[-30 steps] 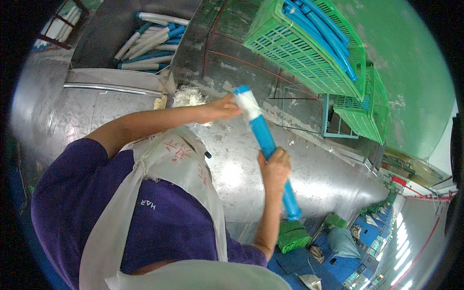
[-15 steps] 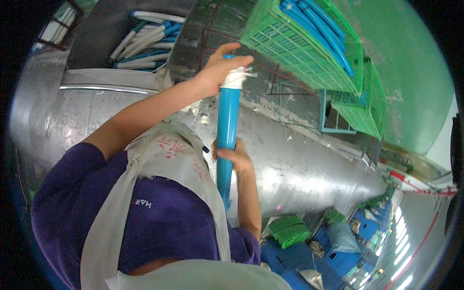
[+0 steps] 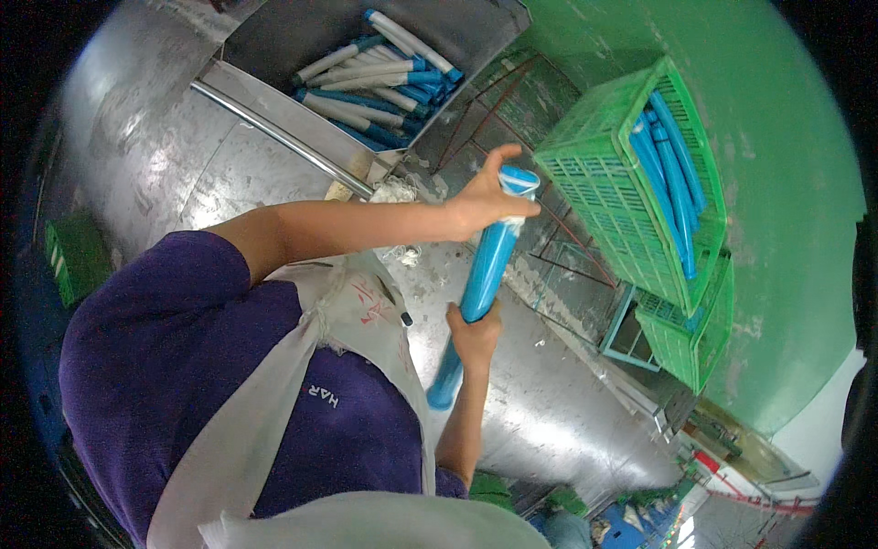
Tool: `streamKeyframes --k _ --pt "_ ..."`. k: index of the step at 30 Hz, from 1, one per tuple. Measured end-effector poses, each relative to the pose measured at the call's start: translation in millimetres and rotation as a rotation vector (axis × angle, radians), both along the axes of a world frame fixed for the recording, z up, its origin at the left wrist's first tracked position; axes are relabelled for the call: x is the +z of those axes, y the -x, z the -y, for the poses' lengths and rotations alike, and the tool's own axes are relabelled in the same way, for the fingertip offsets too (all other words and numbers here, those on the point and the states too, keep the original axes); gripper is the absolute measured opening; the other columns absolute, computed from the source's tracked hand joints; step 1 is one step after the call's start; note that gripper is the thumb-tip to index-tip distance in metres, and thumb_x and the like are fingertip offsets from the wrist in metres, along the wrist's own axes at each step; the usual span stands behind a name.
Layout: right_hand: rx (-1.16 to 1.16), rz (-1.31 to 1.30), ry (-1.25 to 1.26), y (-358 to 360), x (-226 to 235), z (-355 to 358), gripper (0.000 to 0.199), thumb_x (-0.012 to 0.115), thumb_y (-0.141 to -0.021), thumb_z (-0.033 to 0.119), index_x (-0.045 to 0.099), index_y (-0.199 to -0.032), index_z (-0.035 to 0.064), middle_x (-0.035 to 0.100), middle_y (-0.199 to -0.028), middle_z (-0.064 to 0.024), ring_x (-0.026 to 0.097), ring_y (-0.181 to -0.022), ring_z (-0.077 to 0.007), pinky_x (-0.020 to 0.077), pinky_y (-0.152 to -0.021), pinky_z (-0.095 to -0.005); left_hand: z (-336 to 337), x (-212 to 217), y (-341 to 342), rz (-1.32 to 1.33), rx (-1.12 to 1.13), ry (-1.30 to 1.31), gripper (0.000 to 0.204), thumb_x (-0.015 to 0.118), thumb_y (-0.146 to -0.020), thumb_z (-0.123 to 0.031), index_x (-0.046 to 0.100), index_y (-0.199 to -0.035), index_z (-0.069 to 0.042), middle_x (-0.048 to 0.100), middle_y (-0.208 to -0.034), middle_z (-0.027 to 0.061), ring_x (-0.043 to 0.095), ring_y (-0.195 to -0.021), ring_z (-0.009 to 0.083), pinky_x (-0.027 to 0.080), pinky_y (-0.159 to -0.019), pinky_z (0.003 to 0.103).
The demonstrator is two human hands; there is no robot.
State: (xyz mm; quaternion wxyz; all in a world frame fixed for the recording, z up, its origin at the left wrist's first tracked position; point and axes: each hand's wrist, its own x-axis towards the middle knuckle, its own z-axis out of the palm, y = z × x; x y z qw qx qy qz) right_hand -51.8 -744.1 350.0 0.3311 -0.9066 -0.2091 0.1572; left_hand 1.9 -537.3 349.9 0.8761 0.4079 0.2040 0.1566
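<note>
I hold a long, glossy blue tube (image 3: 489, 274) in both hands, slanting from lower left to upper right. My left hand (image 3: 476, 201) is closed around its upper end, the thumb across the tube and one finger sticking out past it. White material shows at that end, partly hidden by the hand. Lower down, my right hand (image 3: 476, 337) is wrapped around the tube, fingers closed. The tube's bottom end hangs free below the right hand, over the metal surface.
A dark metal bin (image 3: 274, 37) with several blue-and-white tubes (image 3: 366, 87) stands at the far left. To the right, a green crate (image 3: 594, 183) holds blue tubes; a second green crate (image 3: 672, 339) sits below it. White scraps (image 3: 395, 190) lie on the metal surface (image 3: 567, 430).
The view has turned. The tube went from nearly upright to slanted, its top leaning right. Both hands still hold it; less white material shows at the upper end.
</note>
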Motion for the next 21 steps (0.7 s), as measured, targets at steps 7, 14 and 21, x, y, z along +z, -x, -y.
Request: streamKeyframes --k 7,14,21 --pt "0.007 -1.17 -0.573 -5.0 -0.5 -12.5 0.045 0.074 -0.054 0.019 0.054 -0.09 -0.0004 0.055 -0.069 -0.0111 0.056 -0.055 -0.0216 0.0471 -0.052 -0.0298 -13.8 0.6 0.2 -0.002 -0.07 0.377 0.088 0.069 -0.063 0.002 0.022 -0.136 -0.01 0.056 -0.088 0.011 0.059 -0.072 0.0188 0.047 -0.058 0.033" --pt "-0.034 -1.008 -0.446 -13.2 1.6 -20.6 0.044 0.073 -0.055 0.017 0.055 -0.092 0.0008 0.057 -0.071 -0.0123 0.056 -0.056 -0.0216 0.0475 -0.051 -0.0299 -23.9 15.1 -1.8 -0.071 -0.064 0.279 0.08 0.07 -0.062 0.002 0.034 -0.132 -0.01 0.057 -0.092 0.0093 0.06 -0.079 0.0175 0.048 -0.065 0.031" --pt "-0.009 -0.511 -0.114 -12.6 2.8 -25.1 0.032 0.071 -0.06 0.009 0.053 -0.085 0.001 0.057 -0.068 -0.0077 0.058 -0.061 -0.017 0.0473 -0.054 -0.03 -29.4 16.4 -6.0 0.083 -0.043 0.273 0.085 0.069 -0.064 0.002 0.027 -0.136 -0.012 0.059 -0.09 0.0093 0.061 -0.083 0.0193 0.05 -0.07 0.033"
